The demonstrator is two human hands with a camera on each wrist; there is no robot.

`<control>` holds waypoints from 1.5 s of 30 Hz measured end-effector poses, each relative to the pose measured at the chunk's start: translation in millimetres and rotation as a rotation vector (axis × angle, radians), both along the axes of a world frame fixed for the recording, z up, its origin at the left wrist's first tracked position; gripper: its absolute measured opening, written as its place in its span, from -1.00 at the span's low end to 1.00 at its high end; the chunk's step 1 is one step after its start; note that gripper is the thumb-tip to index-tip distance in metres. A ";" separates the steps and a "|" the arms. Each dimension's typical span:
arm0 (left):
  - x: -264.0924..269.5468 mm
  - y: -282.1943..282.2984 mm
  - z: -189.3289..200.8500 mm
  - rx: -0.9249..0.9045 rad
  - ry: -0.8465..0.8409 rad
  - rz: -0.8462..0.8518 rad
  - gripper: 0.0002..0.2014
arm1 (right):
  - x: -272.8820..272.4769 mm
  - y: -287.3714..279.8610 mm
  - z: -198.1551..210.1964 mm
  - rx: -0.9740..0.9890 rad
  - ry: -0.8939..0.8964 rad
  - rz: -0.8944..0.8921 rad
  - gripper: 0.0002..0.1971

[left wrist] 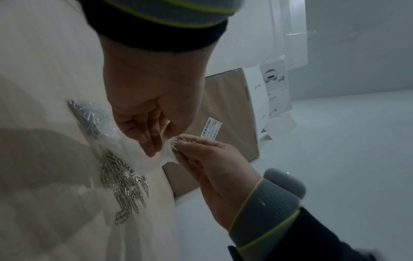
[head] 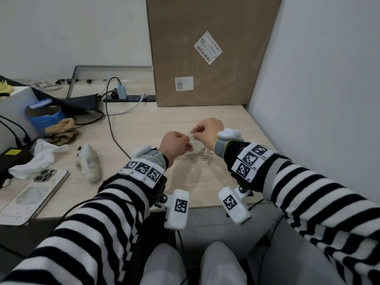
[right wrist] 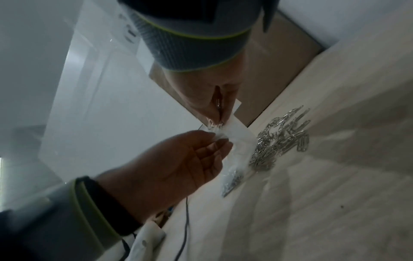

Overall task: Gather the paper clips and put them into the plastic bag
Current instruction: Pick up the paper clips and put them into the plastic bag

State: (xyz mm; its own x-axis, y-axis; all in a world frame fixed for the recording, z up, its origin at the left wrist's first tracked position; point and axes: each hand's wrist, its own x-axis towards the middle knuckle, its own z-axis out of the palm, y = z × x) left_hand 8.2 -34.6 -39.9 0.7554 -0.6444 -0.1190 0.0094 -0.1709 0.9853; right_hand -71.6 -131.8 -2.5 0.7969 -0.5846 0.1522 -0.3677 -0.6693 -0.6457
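Note:
My left hand (head: 185, 139) pinches the mouth of a small clear plastic bag (left wrist: 143, 157) just above the desk (head: 156, 124). The bag hangs down to the desk, with several silver clips in its bottom end (right wrist: 232, 180). My right hand (head: 197, 131) pinches a few paper clips (head: 193, 134) at the bag's mouth, fingertips nearly meeting my left hand's. In the right wrist view these clips (right wrist: 214, 124) stick out below my fingertips, against the bag's rim. A loose pile of paper clips (head: 202, 156) lies on the desk right under both hands and beside the bag (right wrist: 236, 153).
A tall cardboard box (head: 205, 48) stands behind the hands, and a white wall (head: 318, 89) closes the right side. To the left lie a cable (head: 115, 138), a power strip (head: 131, 98), a white plastic piece (head: 89, 163), a tissue (head: 39, 157) and a phone (head: 35, 194).

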 end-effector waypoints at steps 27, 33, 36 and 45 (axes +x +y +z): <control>42.1 -5.9 -10.5 -0.097 -0.096 0.285 -0.89 | 35.7 -20.4 -52.3 -0.258 0.551 0.241 -0.53; 36.8 -1.1 -9.6 -0.089 -0.099 0.277 -0.86 | 29.2 -26.5 -49.9 -0.281 0.514 0.248 -0.81; 32.9 0.3 -10.5 -0.081 -0.110 0.269 -0.85 | 22.5 -32.8 -53.3 -0.220 0.432 0.169 -0.92; 9.2 1.8 -1.4 -0.067 -0.128 0.178 -0.84 | -4.7 -47.3 -53.6 0.121 0.019 -0.146 -0.91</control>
